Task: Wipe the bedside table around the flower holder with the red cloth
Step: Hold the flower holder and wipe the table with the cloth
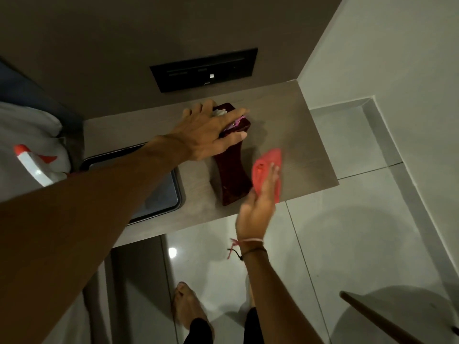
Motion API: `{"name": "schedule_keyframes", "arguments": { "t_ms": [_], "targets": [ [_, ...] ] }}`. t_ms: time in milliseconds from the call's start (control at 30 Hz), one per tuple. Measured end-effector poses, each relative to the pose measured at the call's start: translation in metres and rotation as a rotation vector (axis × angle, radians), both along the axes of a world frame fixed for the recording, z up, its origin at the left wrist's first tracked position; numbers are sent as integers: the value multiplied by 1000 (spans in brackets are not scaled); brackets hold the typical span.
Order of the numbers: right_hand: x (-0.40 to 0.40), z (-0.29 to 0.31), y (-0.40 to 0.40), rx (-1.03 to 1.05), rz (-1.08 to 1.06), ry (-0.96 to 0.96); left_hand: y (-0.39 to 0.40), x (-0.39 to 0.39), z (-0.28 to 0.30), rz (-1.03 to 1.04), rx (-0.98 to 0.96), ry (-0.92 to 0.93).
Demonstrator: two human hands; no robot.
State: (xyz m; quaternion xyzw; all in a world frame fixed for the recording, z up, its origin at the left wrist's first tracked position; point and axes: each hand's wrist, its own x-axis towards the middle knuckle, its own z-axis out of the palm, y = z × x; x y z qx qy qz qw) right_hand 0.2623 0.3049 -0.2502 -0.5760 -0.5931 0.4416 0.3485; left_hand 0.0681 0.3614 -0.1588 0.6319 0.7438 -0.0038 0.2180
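Note:
A dark red flower holder (231,177) stands upright on the grey-brown bedside table (293,125), near its front edge. My left hand (211,130) reaches in from the left and grips the holder's top, covering most of the white and pink flowers there. The red cloth (269,160) lies flat on the table just right of the holder's base. My right hand (259,202) presses on the cloth's near end with fingers stretched out over it, at the table's front edge.
A black tray (161,194) sits on the table to the left of the holder. A dark switch panel (203,69) is on the wall behind. Bedding and a spray bottle (32,167) lie at the far left. White floor tiles, my feet and a wooden handle (372,316) lie below.

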Motion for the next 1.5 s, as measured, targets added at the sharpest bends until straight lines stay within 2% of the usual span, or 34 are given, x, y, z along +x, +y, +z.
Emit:
{"name": "schedule_keyframes", "arguments": {
  "t_ms": [100, 267, 333, 433, 533, 600, 667, 733, 767, 833, 900, 967, 1067, 1267, 1367, 1500],
  "targets": [
    [-24, -19, -14, 76, 199, -289, 0, 1, 0, 13, 10, -2],
    [-15, -40, -43, 318, 284, -596, 1, -1, 0, 21, -3, -24],
    [-9, -46, -58, 350, 359, -662, 1, -1, 1, 23, 3, -28],
    [2, -49, -78, 352, 478, -676, 0, 3, 1, -11, 10, 20],
    [18, -50, -96, 362, 696, -690, 1, 4, 2, -47, 1, 31],
    [25, -44, -106, 175, 703, -582, 1, 2, 3, -37, -6, 22],
    [27, -32, -106, -107, 478, -359, 2, 0, 2, -39, -11, 22],
    [27, -10, -93, -265, 137, -79, 4, -2, 2, -40, -10, 24],
    [30, -1, -83, -229, 12, 18, 4, -2, 2, -36, -5, 21],
    [33, 9, -60, -12, -147, 49, 5, -4, 1, -33, -2, 21],
    [26, 8, -36, 90, -175, 33, 5, -4, 0, -38, 2, 31],
    [7, 3, -20, 105, -24, -31, 5, -3, -1, -34, 15, 42],
    [-16, -11, -28, 213, 275, -253, 4, -3, -3, -15, 27, 26],
    [-2, -35, -52, 366, 424, -681, 6, -6, -2, -7, 6, -8],
    [9, -34, -66, 330, 506, -780, 4, -4, -1, -20, 19, 15],
    [21, -26, -83, 165, 570, -750, 4, 1, 1, -77, 24, 54]
  ]
}}
